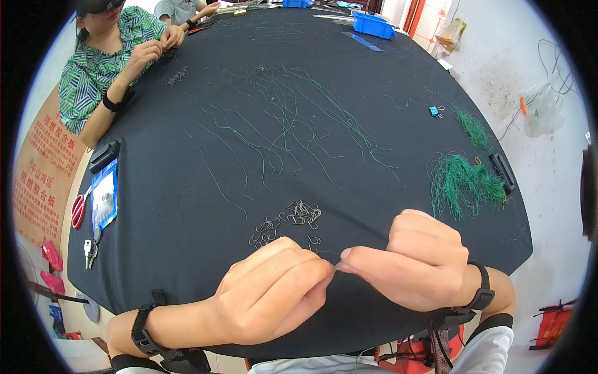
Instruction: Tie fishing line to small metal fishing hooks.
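In front of me my left hand (274, 290) and my right hand (423, 262) meet fingertip to fingertip, both closed in a pinch. A thin thread (327, 252) shows beside my right thumb and runs into the right fingers. Whatever the left fingers pinch is too small and covered to name. Just beyond my left knuckles lies a loose pile of small metal fish hooks (302, 214), with more hooks (265, 232) beside it. Farther out, many green lengths of line (286, 124) are spread over the black cloth (168, 249).
Tangled green line (467, 186) lies at the right, near a teal binder clip (435, 111). A blue tray (374, 25) stands far right. Red-handled scissors (78, 210), a blue packet (104, 196) and keys (90, 252) are at the left edge. Another person (103, 62) works at far left.
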A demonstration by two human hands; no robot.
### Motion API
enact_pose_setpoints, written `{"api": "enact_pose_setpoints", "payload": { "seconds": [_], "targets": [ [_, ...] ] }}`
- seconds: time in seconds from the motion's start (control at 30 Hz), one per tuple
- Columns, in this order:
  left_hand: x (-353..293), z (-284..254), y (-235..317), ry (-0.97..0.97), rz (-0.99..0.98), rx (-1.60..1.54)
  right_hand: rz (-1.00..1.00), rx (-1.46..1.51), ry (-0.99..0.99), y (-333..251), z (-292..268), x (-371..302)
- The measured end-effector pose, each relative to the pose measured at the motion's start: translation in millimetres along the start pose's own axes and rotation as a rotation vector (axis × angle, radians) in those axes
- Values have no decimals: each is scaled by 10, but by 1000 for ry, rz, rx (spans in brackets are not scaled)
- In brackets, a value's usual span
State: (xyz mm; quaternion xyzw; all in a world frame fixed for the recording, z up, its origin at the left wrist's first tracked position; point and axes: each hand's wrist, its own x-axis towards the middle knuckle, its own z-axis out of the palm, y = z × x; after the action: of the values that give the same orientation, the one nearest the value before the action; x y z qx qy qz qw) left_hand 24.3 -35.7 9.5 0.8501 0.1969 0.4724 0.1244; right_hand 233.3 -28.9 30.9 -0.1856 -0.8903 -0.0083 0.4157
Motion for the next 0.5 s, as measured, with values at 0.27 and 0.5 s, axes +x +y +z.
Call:
{"api": "enact_pose_setpoints", "payload": {
  "seconds": [0.27,0.5],
  "targets": [
    [-12,19,12,41,-20,-16,155,129,11,17,58,4],
    [-16,-32,20,39,-2,-2,676,512,-150,-98,11,51]
  ]
}}
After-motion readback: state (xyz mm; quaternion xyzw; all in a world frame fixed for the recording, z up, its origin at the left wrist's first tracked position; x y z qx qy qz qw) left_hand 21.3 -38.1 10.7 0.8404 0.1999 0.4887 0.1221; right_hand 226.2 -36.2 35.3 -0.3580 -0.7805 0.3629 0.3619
